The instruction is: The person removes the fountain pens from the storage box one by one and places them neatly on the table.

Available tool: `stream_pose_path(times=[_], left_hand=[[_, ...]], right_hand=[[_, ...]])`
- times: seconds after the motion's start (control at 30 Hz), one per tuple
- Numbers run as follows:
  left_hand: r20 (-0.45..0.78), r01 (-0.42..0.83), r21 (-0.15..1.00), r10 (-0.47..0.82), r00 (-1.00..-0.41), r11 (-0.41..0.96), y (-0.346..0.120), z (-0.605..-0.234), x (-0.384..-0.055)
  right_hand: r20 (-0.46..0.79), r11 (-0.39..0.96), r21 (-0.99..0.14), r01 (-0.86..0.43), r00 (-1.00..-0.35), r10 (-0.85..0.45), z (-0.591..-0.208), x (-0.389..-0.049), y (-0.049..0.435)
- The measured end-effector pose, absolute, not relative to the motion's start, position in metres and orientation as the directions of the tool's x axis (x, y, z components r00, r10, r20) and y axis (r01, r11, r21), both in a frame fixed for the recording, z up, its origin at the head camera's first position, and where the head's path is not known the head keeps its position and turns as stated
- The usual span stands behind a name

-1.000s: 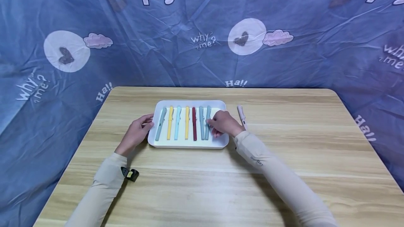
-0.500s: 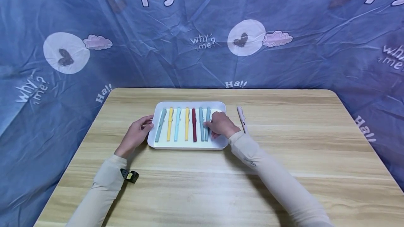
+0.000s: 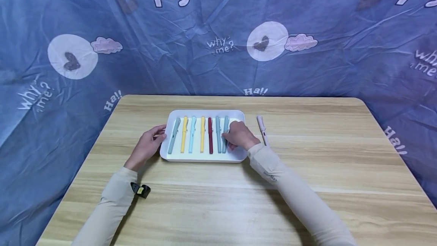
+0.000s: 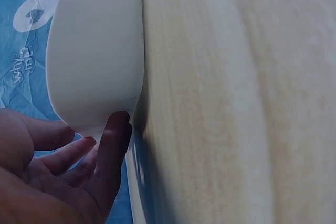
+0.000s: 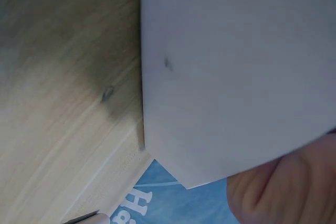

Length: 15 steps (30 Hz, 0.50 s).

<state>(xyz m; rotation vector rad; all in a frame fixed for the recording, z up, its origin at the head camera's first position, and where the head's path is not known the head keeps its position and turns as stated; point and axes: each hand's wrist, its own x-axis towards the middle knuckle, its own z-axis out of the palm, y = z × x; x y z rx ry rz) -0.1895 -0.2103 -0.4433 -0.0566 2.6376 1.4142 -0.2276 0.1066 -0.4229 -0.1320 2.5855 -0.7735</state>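
A white tray [image 3: 197,159] holds a row of capped pens in teal, yellow, light blue and dark red. At its left end, the fingers of my left hand [image 3: 146,145] touch the outside wall and rim. In the left wrist view, that hand's fingertips [image 4: 119,121] rest against the tray's corner. My right hand [image 3: 240,135] reaches over the tray's right end. Its thumb and fingers pinch the rightmost teal pen [image 3: 226,120]; the fingers partly hide it. Just left of that lies another teal pen [image 3: 218,134], nearly parallel.
A pale pinkish pen [image 3: 261,125] lies on the wooden table [image 3: 205,204] to the right of the tray, its lower end beside the right sleeve. A patterned blue cloth [image 3: 191,63] hangs behind the table. A black device [image 3: 140,190] sits at the left wrist.
My right hand has shifted slightly left and down at the rightmost teal pen, and its forearm has swung a little left. The left hand and the tray stay put.
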Motion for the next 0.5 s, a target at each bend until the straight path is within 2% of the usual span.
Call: stream_pose_path(times=[0.5], left_hand=[[-0.148, -0.106, 0.832, 0.033, -0.988, 0.545, -0.2093, -0.4427, -0.1895]], right_hand=[[-0.357, 0.781, -0.620, 0.068, -0.912, -0.204, -0.4207, -0.2243, 0.1083]])
